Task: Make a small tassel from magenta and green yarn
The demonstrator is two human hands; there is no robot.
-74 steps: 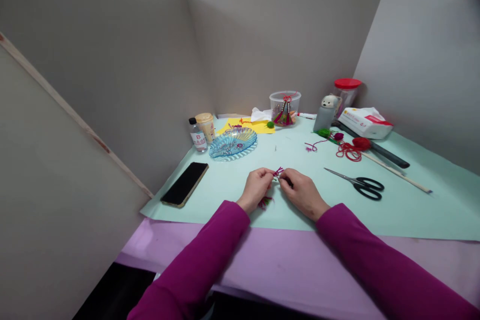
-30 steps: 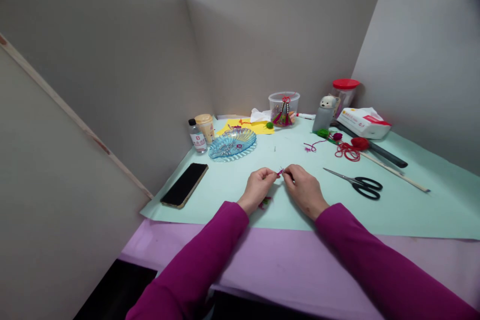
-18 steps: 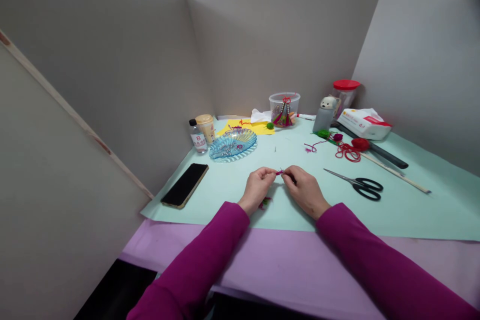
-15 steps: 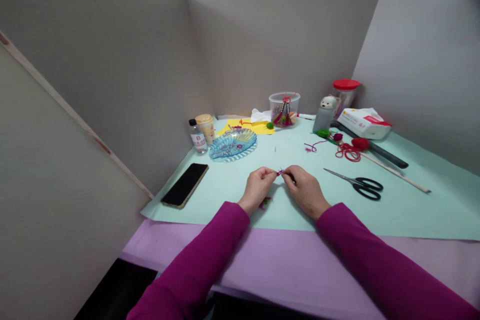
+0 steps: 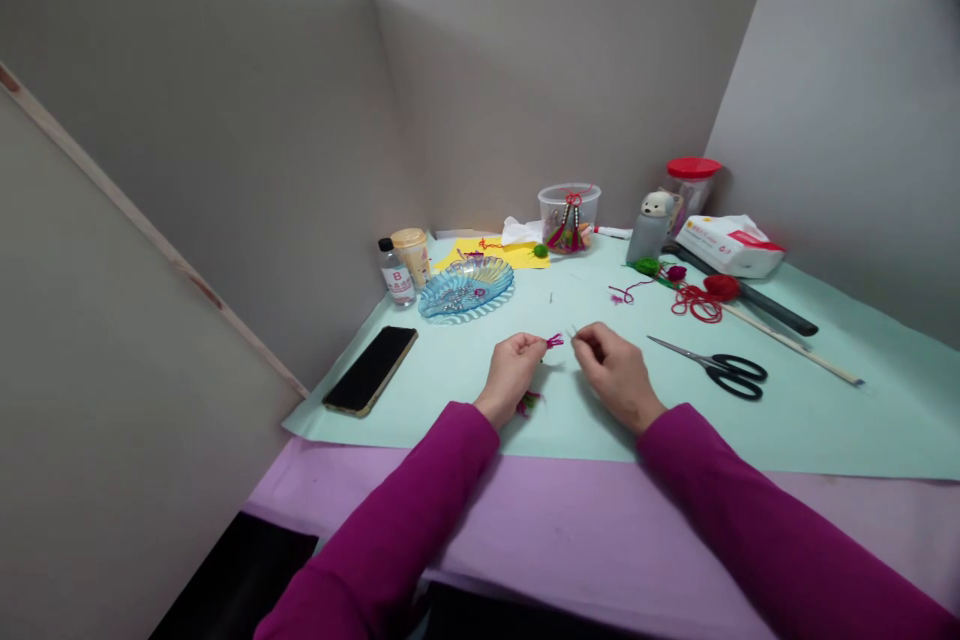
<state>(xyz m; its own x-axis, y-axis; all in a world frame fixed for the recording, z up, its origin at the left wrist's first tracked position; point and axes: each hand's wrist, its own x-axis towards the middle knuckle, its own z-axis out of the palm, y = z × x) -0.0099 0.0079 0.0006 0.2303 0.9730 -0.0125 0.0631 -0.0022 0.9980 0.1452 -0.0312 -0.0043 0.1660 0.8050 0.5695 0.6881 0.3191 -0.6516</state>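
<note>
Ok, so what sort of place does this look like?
Probably a small handicraft booth: grey partitions wall in a table covered with mint paper, set out with red yarn, black-handled scissors and a clear plastic tub holding tassels.

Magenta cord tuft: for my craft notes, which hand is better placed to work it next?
Probably the left hand: it pinches the magenta cord with the tuft sticking out beside its fingers, while the right hand sits apart from the cord.
</note>
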